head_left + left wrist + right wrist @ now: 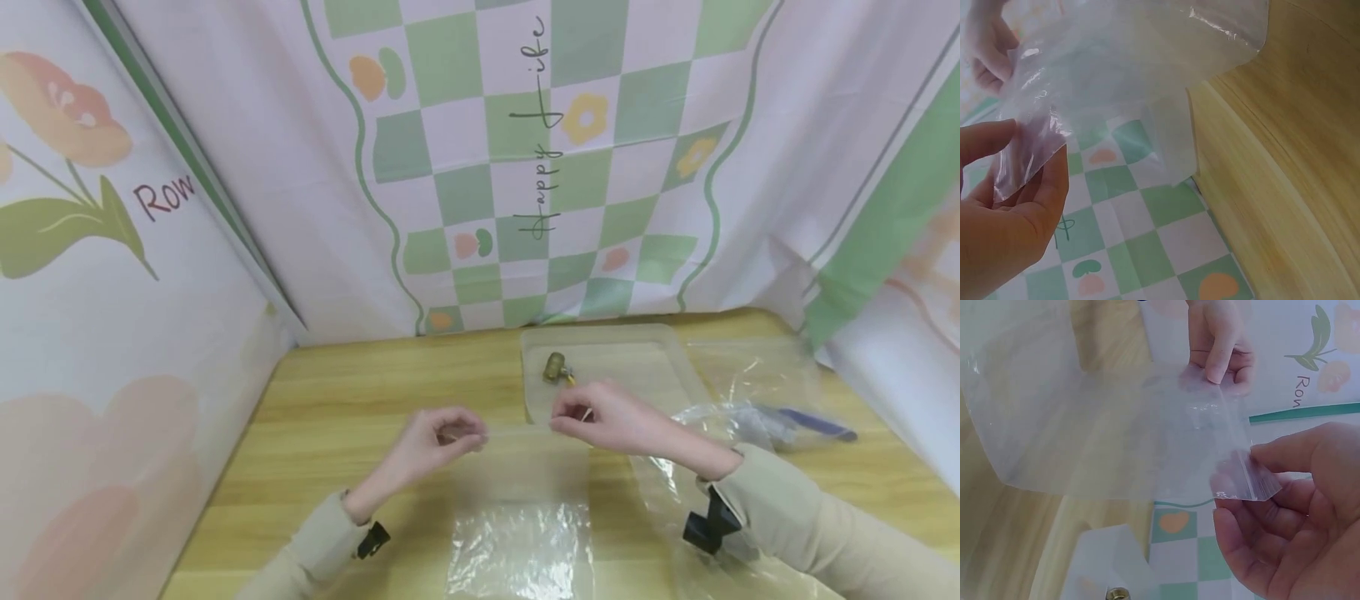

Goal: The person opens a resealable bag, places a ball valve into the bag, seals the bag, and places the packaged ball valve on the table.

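A clear zip bag [521, 542] hangs between both hands, its zip edge uppermost and its lower part over the table. My left hand [438, 442] pinches one top corner between thumb and fingers. At the other corner my right hand [611, 417] pinches the same edge. The right wrist view shows the bag [1129, 437] stretched flat between the left hand [1219, 344] and the right hand [1310, 512]. In the left wrist view the left hand [1016, 212] grips the bag's corner. No contents can be made out inside the bag.
Behind the right hand stands a translucent tray [637, 358] holding a small brass-coloured fitting [555, 367]. Right of it, clear plastic bags [750, 375] lie on the wooden table [360, 400] with a blue-purple strip-like item [817, 423]. A patterned curtain [517, 167] rises behind the table.
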Demonstrator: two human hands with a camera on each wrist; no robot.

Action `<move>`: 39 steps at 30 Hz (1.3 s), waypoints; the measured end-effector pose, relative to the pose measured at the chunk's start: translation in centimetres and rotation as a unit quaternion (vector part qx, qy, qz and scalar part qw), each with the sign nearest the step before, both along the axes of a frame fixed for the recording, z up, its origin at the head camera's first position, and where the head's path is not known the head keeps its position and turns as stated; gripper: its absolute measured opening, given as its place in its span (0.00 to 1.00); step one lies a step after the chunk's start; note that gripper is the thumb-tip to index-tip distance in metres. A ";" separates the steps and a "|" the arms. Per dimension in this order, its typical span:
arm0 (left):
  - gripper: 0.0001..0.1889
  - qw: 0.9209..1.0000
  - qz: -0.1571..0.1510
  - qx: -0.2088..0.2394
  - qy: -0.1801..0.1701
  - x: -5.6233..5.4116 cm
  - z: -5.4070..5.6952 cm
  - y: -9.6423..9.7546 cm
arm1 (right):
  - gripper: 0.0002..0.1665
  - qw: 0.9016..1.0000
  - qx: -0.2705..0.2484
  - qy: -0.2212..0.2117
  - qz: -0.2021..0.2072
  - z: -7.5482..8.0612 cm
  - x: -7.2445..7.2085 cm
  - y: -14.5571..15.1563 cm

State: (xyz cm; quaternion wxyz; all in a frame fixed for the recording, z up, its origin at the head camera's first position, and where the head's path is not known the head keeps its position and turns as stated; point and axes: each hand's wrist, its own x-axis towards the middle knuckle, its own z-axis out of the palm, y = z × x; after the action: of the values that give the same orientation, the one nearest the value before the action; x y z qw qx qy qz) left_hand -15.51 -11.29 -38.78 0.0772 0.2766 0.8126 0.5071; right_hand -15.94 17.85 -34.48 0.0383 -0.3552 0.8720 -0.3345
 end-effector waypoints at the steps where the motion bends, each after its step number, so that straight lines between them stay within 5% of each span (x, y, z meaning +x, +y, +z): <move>1: 0.11 1.000 -0.002 -0.001 -0.003 0.0 0.0 0.1 | 0.06 1.000 0.001 0.001 0.000 0.1 0.0 -0.1; 17: 0.10 1.000 0.011 0.026 -0.005 0.0 -0.3 0.6 | 0.04 0.997 -0.004 0.068 0.041 -0.2 -0.8 -0.9; 28: 0.08 0.998 0.018 0.021 0.057 0.3 -0.4 0.9 | 0.05 0.997 -0.006 -0.033 0.072 -0.1 -1.3 -0.2; 39: 0.08 0.998 0.023 0.023 0.053 0.4 -0.5 0.8 | 0.12 0.992 0.002 0.093 0.089 -0.3 -0.9 -1.0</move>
State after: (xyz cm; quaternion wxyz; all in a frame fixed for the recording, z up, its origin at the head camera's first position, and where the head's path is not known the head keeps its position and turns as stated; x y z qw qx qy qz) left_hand -15.13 -10.46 -39.32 0.0153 0.2859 0.8098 0.5122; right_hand -16.87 16.86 -34.78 -0.0128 -0.4611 0.8372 -0.2940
